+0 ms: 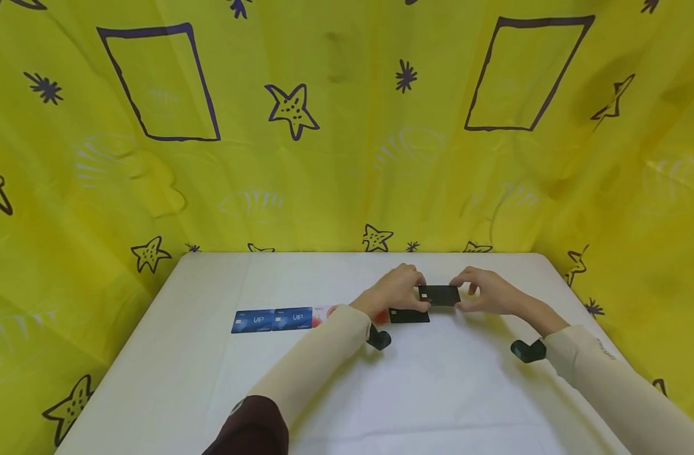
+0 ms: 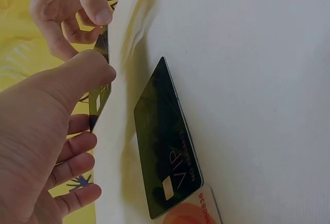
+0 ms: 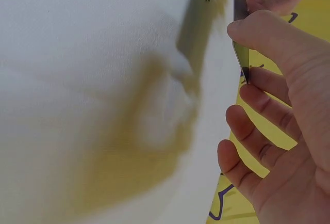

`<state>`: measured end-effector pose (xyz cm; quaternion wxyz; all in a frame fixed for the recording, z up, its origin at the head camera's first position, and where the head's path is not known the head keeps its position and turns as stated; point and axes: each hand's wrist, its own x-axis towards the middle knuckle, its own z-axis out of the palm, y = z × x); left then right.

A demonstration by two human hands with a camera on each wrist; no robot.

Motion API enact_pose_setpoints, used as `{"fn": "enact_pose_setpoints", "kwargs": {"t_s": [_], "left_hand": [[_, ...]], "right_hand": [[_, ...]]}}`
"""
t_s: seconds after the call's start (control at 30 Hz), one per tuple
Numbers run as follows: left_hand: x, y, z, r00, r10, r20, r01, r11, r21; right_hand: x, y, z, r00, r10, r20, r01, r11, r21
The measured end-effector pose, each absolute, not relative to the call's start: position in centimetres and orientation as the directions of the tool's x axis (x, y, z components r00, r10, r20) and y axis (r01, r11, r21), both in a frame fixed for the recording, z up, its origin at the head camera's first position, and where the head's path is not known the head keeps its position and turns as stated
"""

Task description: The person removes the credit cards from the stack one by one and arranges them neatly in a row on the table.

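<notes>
Between both hands a black card [image 1: 439, 295] with a small chip is held up off the table. My left hand [image 1: 397, 289] pinches its left end, and my right hand [image 1: 486, 292] pinches its right end between thumb and fingers. Below it a second black card [image 2: 167, 141], marked VIP, lies flat on the white cloth, its end against a white-and-red card [image 2: 193, 211]. Two blue VIP cards [image 1: 273, 320] lie farther left in the same row. In the head view the left hand and sleeve cover part of the row's middle.
The table [image 1: 170, 354] carries a white cloth with slight creases. A yellow curtain [image 1: 335, 170] with drawn starfish stands along the back and sides. Dark wrist devices [image 1: 528, 351] hang under both sleeves.
</notes>
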<state>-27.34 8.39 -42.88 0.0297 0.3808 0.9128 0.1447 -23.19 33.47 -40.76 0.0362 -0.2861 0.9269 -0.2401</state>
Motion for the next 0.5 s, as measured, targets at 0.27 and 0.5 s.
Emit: {"fn": "enact_pose_setpoints", "kwargs": {"t_s": [0.27, 0.5], "left_hand": [[-27.0, 9.4, -43.4, -0.705, 0.707, 0.054, 0.687, 0.663, 0.297], [-27.0, 10.0, -44.5, -0.696, 0.716, 0.057, 0.701, 0.659, 0.273]], "right_hand": [[-22.7, 34.6, -41.5, -0.848, -0.527, 0.052, -0.483, 0.729, -0.485], [-22.3, 35.0, -42.1, -0.857, -0.515, 0.024, -0.459, 0.741, -0.490]]}}
